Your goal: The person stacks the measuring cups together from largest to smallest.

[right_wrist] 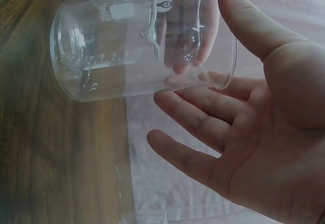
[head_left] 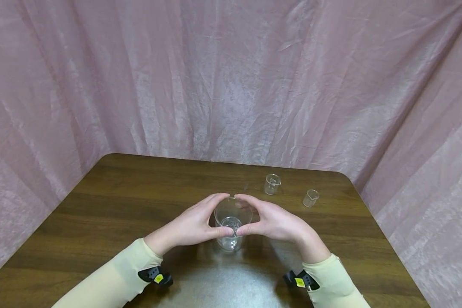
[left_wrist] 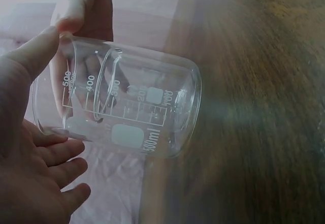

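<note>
A clear 500 ml glass beaker (head_left: 230,246) stands upright near the middle of the table's front half. Its white scale and lettering show in the left wrist view. Inside it sits a smaller glass beaker (right_wrist: 153,31), its spouted rim below the large one's. My left hand (head_left: 194,222) holds the large beaker's left side near the rim, thumb in front and forefinger behind. On the opposite side, my right hand (head_left: 279,220) holds the rim the same way. Both thumb tips nearly meet at the front. The remaining fingers spread below the rim in the wrist views.
Two small glass beakers stand farther back on the right: one (head_left: 272,185) near the back edge, the other (head_left: 310,198) farther right. The brown wooden table (head_left: 111,205) has rounded back corners. A pink curtain (head_left: 231,85) hangs behind and around it.
</note>
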A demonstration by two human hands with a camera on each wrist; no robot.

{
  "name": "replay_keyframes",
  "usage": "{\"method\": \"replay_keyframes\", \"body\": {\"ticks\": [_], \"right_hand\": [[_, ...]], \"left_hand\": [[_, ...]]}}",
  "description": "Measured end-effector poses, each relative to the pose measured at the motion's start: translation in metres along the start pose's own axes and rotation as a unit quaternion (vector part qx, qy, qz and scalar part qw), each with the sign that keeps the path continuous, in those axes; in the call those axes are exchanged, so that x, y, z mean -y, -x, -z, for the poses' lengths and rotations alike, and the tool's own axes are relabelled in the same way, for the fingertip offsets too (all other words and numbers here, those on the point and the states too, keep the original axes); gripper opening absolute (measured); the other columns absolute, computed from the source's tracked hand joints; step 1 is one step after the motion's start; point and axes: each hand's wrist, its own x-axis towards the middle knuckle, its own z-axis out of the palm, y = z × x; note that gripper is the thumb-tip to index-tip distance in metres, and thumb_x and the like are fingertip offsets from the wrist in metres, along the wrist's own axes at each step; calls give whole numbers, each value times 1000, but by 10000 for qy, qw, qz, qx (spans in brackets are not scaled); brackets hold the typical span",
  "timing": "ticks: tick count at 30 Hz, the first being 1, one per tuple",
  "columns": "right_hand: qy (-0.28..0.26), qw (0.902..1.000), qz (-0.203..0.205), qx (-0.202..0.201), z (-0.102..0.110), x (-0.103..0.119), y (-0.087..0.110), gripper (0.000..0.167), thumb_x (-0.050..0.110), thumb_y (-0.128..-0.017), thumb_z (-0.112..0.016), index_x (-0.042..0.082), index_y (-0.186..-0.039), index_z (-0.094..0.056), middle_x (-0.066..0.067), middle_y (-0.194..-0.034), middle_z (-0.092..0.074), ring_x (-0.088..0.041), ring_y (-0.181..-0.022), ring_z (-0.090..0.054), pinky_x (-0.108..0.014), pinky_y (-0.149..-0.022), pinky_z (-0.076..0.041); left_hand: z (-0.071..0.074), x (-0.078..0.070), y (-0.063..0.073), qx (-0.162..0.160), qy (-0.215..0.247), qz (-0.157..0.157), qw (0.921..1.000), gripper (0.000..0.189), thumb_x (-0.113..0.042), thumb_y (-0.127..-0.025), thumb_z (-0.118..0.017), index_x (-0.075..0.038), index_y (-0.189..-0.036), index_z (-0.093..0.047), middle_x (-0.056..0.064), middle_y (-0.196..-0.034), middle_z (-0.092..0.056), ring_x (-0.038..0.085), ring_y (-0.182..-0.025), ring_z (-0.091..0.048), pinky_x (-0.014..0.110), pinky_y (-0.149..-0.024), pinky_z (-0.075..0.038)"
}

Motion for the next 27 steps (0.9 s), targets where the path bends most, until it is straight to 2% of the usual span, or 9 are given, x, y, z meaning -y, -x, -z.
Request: {"method": "replay_keyframes", "body": {"ticks": [7,16,20,27], "right_hand": [[-49,10000,48,23,-1,1,1,93,45,-95,-88,14,-170,-41,-4,-152,-66,-25,-142,-60,-54,-116,-46],[-139,9998,142,38,-2,1,1,93,41,-96,-88,12,-171,-40,-7,-151,-65,-27,-140,-61,-54,-115,-48],[-113,9997,197,-8,-1,1,2,93,39,-96,-88,11,-170,-40,-9,-149,-65,-29,-138,-63,-55,-113,-49],[-88,9998,-5,-175,-2,2,3,93,43,-93,-91,17,-169,-44,-5,-147,-67,-25,-136,-65,-54,-111,-51]], "left_hand": [[0,-3,3,-92,-106,35,9999,100,-63,-93,-83,-8,-167,-43,9,-163,-52,29,-149,-52,56,-118,-45],[-3,-3,1,-229,-23,39,9997,101,-59,-92,-87,-4,-165,-44,14,-158,-56,33,-143,-58,57,-115,-48],[-4,-4,0,-272,11,120,9996,100,-60,-91,-88,-5,-164,-46,9,-156,-58,30,-141,-59,56,-114,-49],[-3,-6,0,-237,181,195,9994,98,-60,-90,-87,-7,-162,-48,4,-151,-63,29,-140,-60,57,-113,-49]]}}
